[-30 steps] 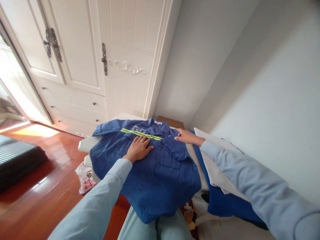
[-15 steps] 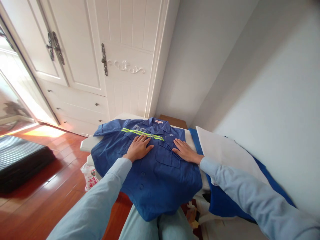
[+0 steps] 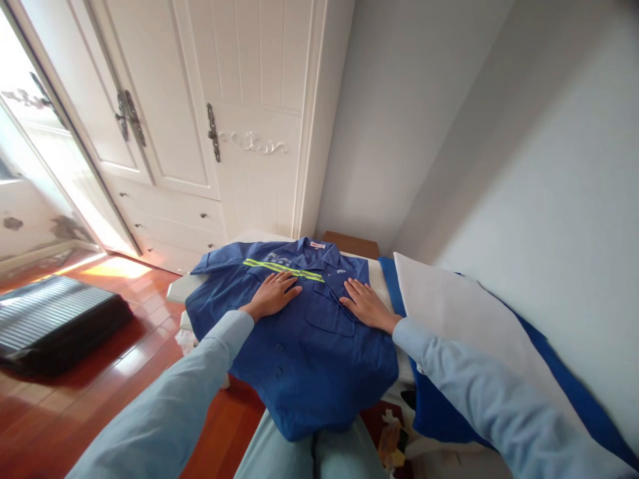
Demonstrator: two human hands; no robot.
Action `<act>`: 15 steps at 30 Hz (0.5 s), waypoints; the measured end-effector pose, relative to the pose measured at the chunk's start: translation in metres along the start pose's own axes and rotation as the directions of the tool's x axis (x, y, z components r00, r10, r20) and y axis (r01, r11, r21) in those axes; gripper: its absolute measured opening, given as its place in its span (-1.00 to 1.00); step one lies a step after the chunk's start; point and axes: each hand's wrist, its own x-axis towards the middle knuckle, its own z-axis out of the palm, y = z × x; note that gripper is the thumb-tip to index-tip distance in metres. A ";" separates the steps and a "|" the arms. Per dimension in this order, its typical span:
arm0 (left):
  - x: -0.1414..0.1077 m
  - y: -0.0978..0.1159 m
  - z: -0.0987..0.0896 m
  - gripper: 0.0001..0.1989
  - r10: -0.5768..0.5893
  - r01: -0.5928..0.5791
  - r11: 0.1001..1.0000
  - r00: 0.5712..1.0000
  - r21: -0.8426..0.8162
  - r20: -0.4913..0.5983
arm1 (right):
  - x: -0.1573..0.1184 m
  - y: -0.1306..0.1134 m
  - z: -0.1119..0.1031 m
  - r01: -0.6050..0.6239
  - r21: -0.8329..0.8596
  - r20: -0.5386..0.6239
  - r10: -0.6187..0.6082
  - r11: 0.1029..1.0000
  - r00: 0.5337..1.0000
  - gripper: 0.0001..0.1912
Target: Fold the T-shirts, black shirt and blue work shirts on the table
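Note:
A blue short-sleeved work shirt [image 3: 309, 359] lies front up over a white table [image 3: 182, 287], its collar away from me and its hem hanging over the near edge towards my legs. A yellow-green reflective stripe [image 3: 269, 265] runs across the chest. My left hand [image 3: 272, 294] rests flat on the shirt just below that stripe, fingers stretched out. On the other side of the chest, above a pocket [image 3: 329, 316], my right hand [image 3: 368, 305] lies flat with its fingers apart. Neither hand grips the cloth.
White cloth [image 3: 449, 306] over blue fabric [image 3: 439, 412] lies along the wall at the right. A white wardrobe [image 3: 259, 80] stands behind the table, near a brown box [image 3: 352, 243]. On the wooden floor at the left is a dark suitcase [image 3: 64, 319].
My view has turned slightly, so the wardrobe and suitcase appear shifted to the right. Both hands stay flat on the shirt, with hardly any movement across it.

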 end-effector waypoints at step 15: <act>-0.016 -0.126 -0.117 -0.53 -0.777 0.815 0.574 0.510 -0.082 -0.369 | 0.003 0.003 0.022 0.022 0.024 -0.113 -0.019 0.999 0.993 -0.13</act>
